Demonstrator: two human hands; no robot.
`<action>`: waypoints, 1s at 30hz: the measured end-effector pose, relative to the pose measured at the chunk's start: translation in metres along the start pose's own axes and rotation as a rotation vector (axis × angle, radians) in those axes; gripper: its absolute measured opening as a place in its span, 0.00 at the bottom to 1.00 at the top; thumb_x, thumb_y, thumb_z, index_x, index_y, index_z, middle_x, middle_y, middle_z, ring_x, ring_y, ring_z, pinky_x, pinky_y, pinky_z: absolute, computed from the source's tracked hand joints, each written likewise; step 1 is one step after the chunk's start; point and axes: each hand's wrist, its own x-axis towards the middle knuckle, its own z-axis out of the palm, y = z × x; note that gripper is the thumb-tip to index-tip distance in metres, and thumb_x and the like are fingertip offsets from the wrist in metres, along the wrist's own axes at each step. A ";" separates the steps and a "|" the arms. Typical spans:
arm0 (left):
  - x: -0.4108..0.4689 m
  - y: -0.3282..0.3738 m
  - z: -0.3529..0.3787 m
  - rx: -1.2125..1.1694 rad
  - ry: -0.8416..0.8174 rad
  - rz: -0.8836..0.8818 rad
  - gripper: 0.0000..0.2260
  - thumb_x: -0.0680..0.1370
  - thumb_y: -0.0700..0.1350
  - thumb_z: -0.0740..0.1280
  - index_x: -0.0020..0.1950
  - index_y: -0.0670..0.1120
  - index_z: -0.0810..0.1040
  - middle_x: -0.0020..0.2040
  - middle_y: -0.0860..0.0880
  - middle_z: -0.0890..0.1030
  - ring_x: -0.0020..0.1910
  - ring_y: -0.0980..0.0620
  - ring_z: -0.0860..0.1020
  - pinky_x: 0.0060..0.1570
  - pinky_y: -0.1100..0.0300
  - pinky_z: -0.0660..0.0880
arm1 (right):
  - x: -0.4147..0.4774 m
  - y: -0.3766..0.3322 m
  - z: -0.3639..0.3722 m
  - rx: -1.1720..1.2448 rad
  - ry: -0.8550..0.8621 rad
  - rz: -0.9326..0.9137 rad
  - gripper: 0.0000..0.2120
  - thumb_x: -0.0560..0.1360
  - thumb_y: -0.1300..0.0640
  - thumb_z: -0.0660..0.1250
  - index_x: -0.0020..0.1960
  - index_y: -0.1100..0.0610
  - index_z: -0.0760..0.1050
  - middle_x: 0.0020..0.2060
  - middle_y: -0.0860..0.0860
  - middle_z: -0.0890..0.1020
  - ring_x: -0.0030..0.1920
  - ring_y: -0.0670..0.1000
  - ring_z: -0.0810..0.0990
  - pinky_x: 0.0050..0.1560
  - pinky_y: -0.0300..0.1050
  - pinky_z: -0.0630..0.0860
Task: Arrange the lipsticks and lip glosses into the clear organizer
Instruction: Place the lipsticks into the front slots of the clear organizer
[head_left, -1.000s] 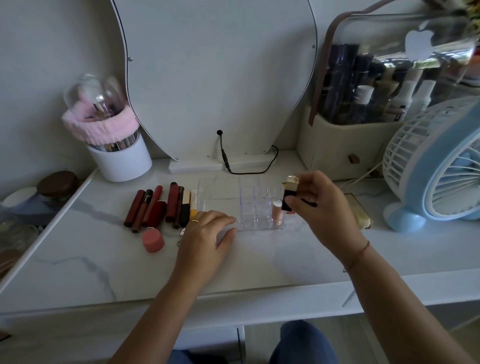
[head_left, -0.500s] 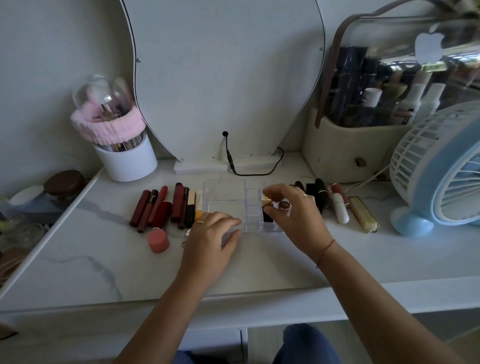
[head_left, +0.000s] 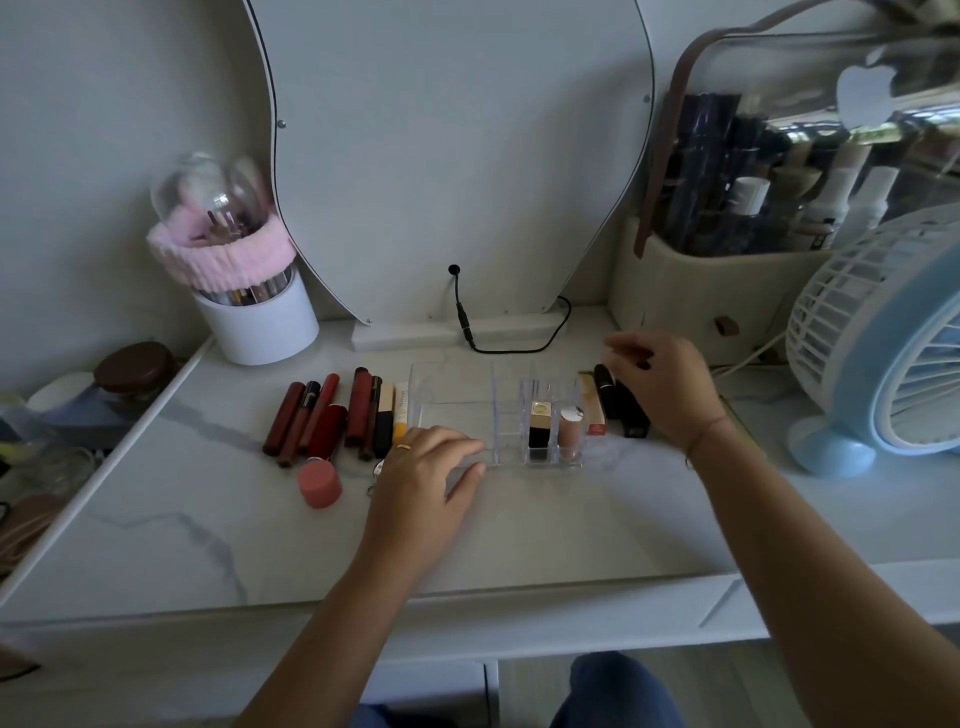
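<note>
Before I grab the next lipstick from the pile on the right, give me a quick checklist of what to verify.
1. Right hand free: ok, its fingers are spread above the right pile and hold nothing.
2. Left hand steadying the clear organizer: ok, it rests at the front left edge.
3. Items already placed: ok, the black and gold lipstick and the peach tube stand upright in the front right slots.
4. Free slots: ok, the slots behind those two look empty.
5. Next target reachable: ok, the black lipstick lies just under the fingertips.
6. Grip on target: not ok, no contact yet.
</note>
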 end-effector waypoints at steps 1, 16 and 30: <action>0.000 0.000 0.000 0.000 0.001 -0.001 0.07 0.73 0.40 0.71 0.51 0.44 0.83 0.46 0.49 0.82 0.49 0.48 0.78 0.50 0.51 0.75 | 0.008 0.005 -0.002 -0.065 -0.076 0.006 0.14 0.74 0.56 0.67 0.59 0.56 0.78 0.52 0.51 0.81 0.51 0.49 0.77 0.53 0.41 0.73; 0.000 -0.002 0.001 0.014 -0.004 0.004 0.09 0.73 0.44 0.67 0.50 0.44 0.83 0.46 0.50 0.82 0.48 0.49 0.78 0.48 0.52 0.76 | -0.005 0.042 -0.038 -0.138 -0.067 0.099 0.13 0.73 0.57 0.68 0.57 0.58 0.79 0.45 0.54 0.82 0.42 0.48 0.75 0.42 0.38 0.69; 0.000 0.000 0.000 0.012 0.001 0.019 0.07 0.73 0.38 0.70 0.50 0.43 0.83 0.45 0.49 0.82 0.47 0.49 0.78 0.48 0.52 0.76 | 0.010 0.027 -0.007 -0.263 -0.148 0.196 0.20 0.72 0.56 0.67 0.63 0.58 0.73 0.51 0.55 0.80 0.44 0.52 0.75 0.42 0.43 0.71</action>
